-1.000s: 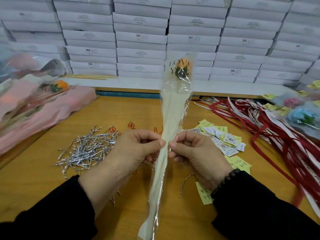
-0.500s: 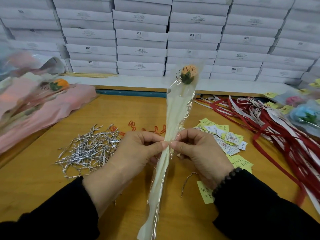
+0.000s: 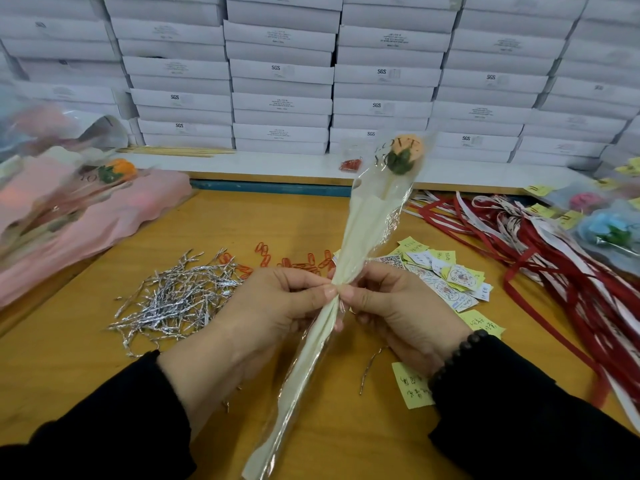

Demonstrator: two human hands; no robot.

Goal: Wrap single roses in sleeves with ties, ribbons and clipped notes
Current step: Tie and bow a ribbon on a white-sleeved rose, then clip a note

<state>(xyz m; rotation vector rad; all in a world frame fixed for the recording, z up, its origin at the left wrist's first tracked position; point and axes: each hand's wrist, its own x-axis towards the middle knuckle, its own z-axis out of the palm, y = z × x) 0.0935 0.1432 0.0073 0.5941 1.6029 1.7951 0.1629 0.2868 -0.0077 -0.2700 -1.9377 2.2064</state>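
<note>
White boxes (image 3: 280,74) are stacked along the far wall behind your wooden table (image 3: 69,358). Red ribbons (image 3: 561,271) sprawl at right, silver ties (image 3: 176,299) lie at left. Over the middle you hold the sleeve (image 3: 363,233), its rose (image 3: 403,154) tilted far-right. Your left hand (image 3: 266,306) and right hand (image 3: 398,306) both pinch its gathered waist, thumbs nearly touching.

Black long sleeves (image 3: 540,410); dark beaded bracelet (image 3: 457,355) on right wrist.

The sleeve (image 3: 367,233) has tilted further right, gathered tighter where the left hand (image 3: 273,306) and right hand (image 3: 398,306) pinch it.
</note>
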